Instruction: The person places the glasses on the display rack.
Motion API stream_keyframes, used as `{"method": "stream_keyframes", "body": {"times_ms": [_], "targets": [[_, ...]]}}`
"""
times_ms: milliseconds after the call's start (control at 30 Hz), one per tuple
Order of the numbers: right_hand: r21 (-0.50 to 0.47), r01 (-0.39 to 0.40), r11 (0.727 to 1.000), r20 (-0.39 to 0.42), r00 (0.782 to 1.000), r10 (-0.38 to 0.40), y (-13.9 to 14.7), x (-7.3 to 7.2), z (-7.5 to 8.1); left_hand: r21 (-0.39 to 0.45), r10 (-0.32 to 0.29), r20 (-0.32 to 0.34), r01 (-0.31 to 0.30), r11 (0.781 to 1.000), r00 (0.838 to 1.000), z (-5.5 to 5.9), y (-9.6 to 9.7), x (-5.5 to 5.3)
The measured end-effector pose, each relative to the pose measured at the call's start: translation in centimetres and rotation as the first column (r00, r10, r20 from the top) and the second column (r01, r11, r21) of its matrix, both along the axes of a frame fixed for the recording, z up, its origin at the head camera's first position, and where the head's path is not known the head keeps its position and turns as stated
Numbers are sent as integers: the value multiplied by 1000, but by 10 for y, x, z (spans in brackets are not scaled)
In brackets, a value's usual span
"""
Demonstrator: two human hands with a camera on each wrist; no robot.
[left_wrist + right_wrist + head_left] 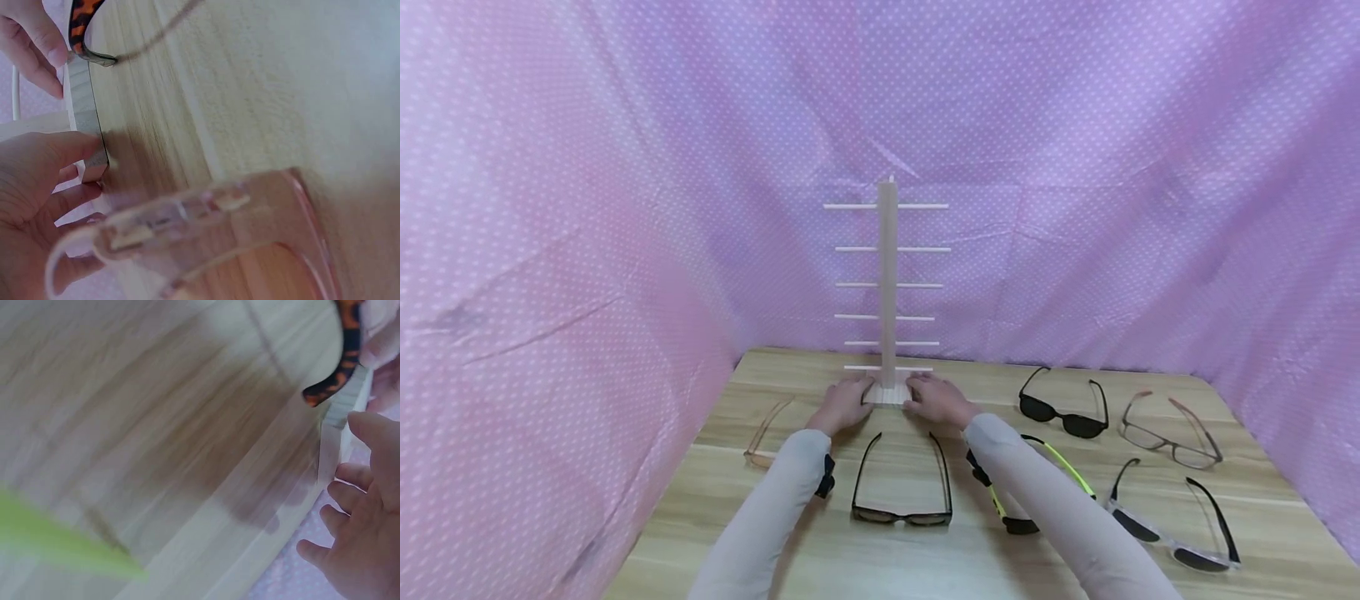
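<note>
A pale wooden display stand [887, 275] with several pairs of thin crossbars stands upright at the table's back. On the left end of its flat base [888, 396] my left hand [847, 400] grips, thumb over the front edge in the left wrist view. The right hand [942, 400] holds the opposite end, thumb at the corner and fingers along the side in the right wrist view. Between my forearms lie tortoiseshell sunglasses [880, 517], temples pointing at the base. Pink clear-framed glasses [250, 206] lie beside the left wrist, partly hidden by that arm in the head view.
Yellow-green sunglasses [1021, 527] lie partly beneath the right forearm. Further right are black sunglasses [1037, 408], brown-framed glasses [1195, 456] and clear-framed dark-lens sunglasses [1202, 560]. Pink dotted cloth [1075, 167] encloses the wooden table [700, 517] at the back and sides.
</note>
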State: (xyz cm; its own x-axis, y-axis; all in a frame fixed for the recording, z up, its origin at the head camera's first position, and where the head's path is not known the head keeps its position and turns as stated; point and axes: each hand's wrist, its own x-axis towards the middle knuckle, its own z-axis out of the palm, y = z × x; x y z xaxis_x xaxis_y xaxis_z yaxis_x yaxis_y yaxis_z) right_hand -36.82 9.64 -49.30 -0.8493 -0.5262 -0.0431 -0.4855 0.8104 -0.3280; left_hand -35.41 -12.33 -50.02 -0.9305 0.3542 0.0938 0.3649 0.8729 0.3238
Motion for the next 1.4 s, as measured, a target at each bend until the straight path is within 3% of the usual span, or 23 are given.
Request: {"method": "stream_keyframes", "body": {"times_ms": [200,433,667,933,1400], "targets": [[66,15,998,-43,999,-12,11,3,0,-3,-38,2,38,999,999,0,9,-2],[107,-35,994,-106,993,46,28,3,7,31,-116,38,115,993,992,-1,17,-8],[131,-54,990,-93,993,66,45,5,12,47,-175,96,171,984,980,5,24,-15],[124,-28,992,-80,996,38,65,5,10,52,-264,103,260,964,959,10,41,-20],[119,-63,991,-106,991,76,95,4,5,32,-250,157,248,968,955,15,70,-22]]}}
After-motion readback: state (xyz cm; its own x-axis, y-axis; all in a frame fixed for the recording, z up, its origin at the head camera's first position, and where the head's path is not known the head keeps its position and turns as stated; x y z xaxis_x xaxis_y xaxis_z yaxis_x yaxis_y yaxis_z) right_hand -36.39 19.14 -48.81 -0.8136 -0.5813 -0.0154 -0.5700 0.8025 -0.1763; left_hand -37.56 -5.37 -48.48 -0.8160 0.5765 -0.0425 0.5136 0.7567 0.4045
